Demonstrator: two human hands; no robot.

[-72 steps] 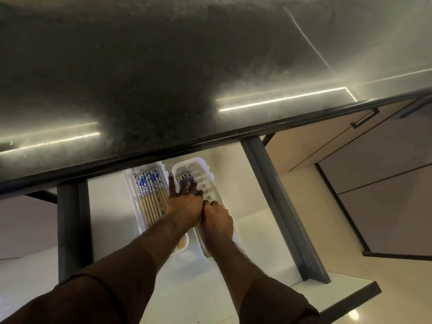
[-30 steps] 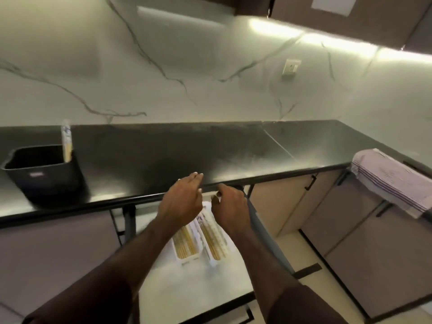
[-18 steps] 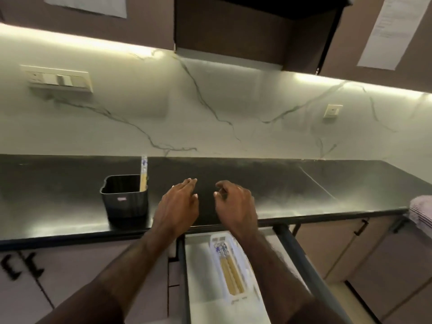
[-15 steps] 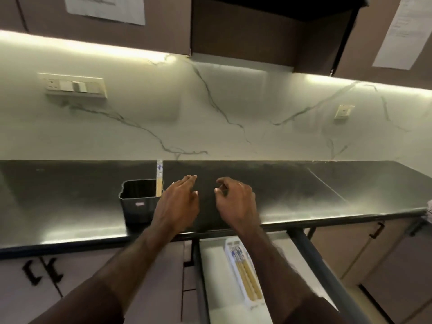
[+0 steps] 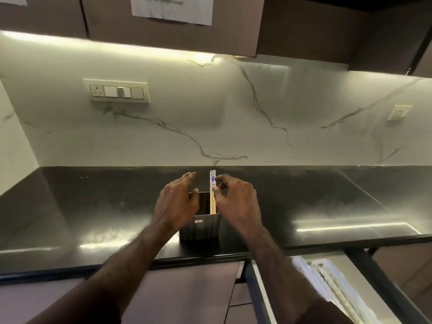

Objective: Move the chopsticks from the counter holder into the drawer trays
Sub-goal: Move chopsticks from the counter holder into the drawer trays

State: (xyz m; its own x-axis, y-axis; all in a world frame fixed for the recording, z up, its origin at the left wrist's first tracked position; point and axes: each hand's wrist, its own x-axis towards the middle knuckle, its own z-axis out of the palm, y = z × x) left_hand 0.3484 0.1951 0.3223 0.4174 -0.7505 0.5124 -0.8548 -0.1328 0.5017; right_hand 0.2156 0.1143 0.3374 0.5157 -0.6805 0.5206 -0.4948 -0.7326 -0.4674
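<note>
Chopsticks (image 5: 212, 190) upright in black holder (image 5: 203, 226), more in drawer tray (image 5: 336, 286)

Bare forearms, both wrists unadorned — dark brown sleeve (image 5: 320, 312) edge shows at the right arm.

Hands (image 5: 205, 202) now at holder (image 5: 201, 226).

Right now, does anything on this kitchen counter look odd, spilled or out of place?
Nothing is spilled or broken. The black holder stands upright on the dark counter with the last chopsticks in it, both hands beside them. The only loose end is the drawer, open below the counter.
</note>
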